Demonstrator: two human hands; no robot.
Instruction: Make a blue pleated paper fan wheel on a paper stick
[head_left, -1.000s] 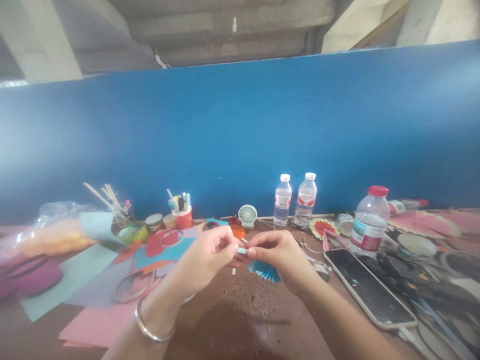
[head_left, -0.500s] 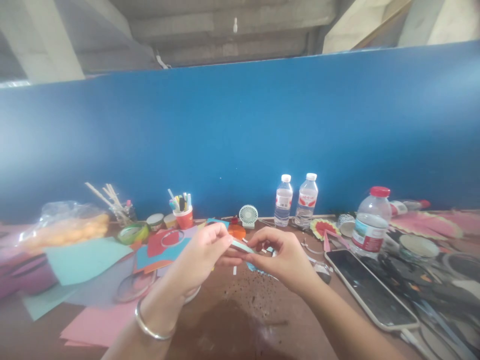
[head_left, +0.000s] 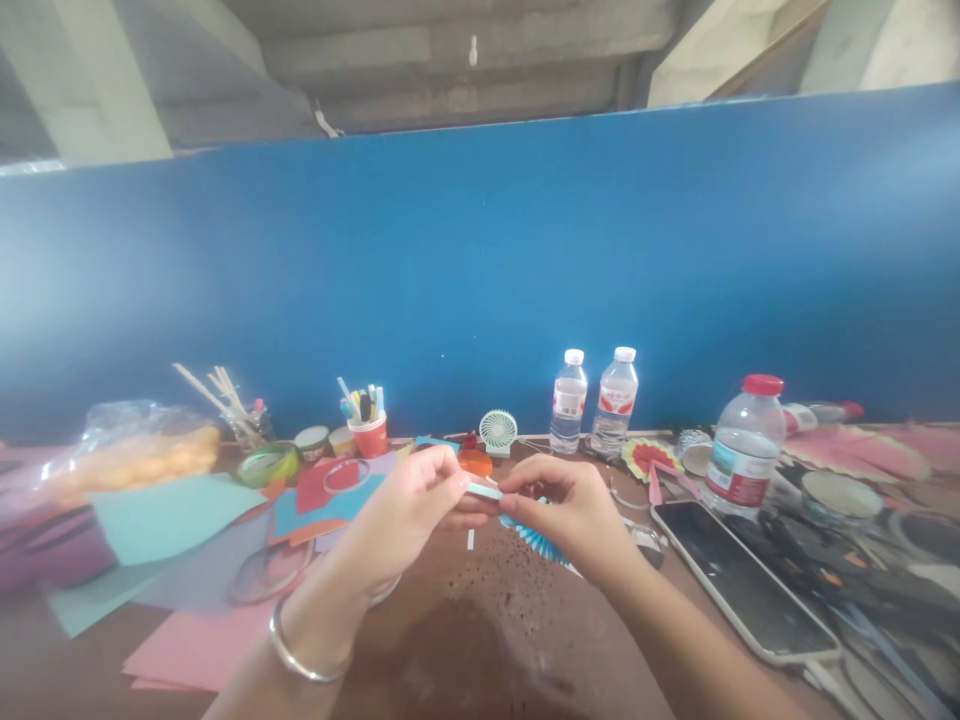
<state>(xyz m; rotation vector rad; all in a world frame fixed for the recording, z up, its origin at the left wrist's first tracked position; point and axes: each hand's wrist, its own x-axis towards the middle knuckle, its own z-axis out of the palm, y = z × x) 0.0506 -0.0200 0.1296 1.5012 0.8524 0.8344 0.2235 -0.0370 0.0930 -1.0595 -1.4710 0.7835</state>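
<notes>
Back in view under the right hand (head_left: 577, 515), the pleated blue fan (head_left: 536, 538) hangs at 5 o'clock from its pale strip (head_left: 485, 490). The left hand (head_left: 409, 515) and the right pinch this strip tight above the table (head_left: 480, 620), so the folding goes on.

Soft, even daylight is filling the scene, the left hand (head_left: 409, 520) and right hand (head_left: 577, 518) are throwing a faint shadow on the table (head_left: 480, 640), and the hazy picture is bowing and blurring toward its edges.
</notes>
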